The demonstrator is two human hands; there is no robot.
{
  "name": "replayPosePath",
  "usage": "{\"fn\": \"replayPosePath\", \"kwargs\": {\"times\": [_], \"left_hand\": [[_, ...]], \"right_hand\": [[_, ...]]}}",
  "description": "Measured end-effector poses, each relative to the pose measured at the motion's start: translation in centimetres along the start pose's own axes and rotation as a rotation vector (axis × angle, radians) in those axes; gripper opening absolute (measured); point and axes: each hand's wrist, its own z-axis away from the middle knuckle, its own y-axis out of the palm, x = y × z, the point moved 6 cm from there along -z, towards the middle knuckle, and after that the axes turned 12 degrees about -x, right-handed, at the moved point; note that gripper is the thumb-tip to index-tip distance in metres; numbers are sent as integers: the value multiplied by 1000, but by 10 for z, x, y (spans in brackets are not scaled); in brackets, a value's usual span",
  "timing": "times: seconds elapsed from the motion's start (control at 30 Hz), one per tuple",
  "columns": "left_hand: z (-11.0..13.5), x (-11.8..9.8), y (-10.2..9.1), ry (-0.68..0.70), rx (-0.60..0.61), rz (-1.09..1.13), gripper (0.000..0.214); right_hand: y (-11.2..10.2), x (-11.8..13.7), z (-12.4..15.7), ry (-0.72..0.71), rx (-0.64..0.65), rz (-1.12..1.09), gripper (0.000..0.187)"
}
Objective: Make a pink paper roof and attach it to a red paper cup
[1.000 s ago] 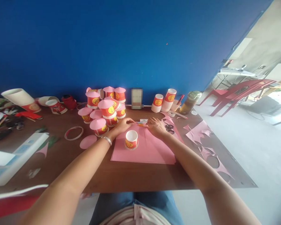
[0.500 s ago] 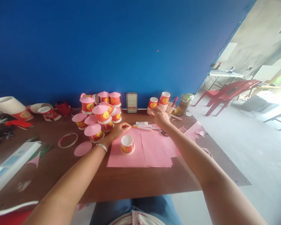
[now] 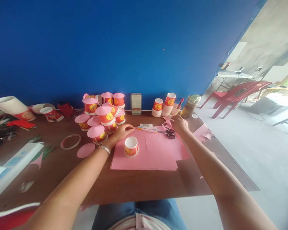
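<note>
A pink paper sheet (image 3: 156,153) lies on the brown table (image 3: 124,182) before me. An upside-down red and white paper cup (image 3: 131,146) stands on its left part. My left hand (image 3: 123,131) rests on the sheet's far left corner, fingers curled. My right hand (image 3: 180,124) is further right at the sheet's far edge, beside the scissors (image 3: 169,133); its fingers are bent, and I cannot make out whether they hold anything. A pen (image 3: 146,130) lies along the far edge.
A heap of cups with pink cone lids (image 3: 103,115) stands left of my left hand. Two cup stacks (image 3: 163,104) and a bottle (image 3: 189,106) are by the blue wall. Pink offcuts (image 3: 204,132), a tape ring (image 3: 70,141) and a pink disc (image 3: 85,150) lie around. Red chairs (image 3: 240,91) stand right.
My right hand has come back from the cup stacks at the wall and moved right, past the scissors. My left hand stayed on the sheet's corner.
</note>
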Motion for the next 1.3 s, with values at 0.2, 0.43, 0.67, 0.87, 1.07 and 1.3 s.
{"fn": "replayPosePath", "kwargs": {"times": [0.2,0.43,0.67,0.87,1.07,1.3], "left_hand": [[6,-3,-5,-1,4,21,29],[65,-42,-49,132,-12,-144,18],[144,-28,-121,104,-106,-479,18],[178,-5,-168,1,-331,-629,20],[183,-10,-154,25,-321,-609,21],[155,-33,-105,117,-190,-283,33]], "right_hand": [[12,69,28,-246,11,-164,28],[29,108,61,-505,-142,-313,26],[41,100,73,-490,-199,-379,28],[44,102,76,-506,-216,-387,29],[36,102,74,-481,-202,-340,31],[32,75,50,-322,-256,-258,31]]}}
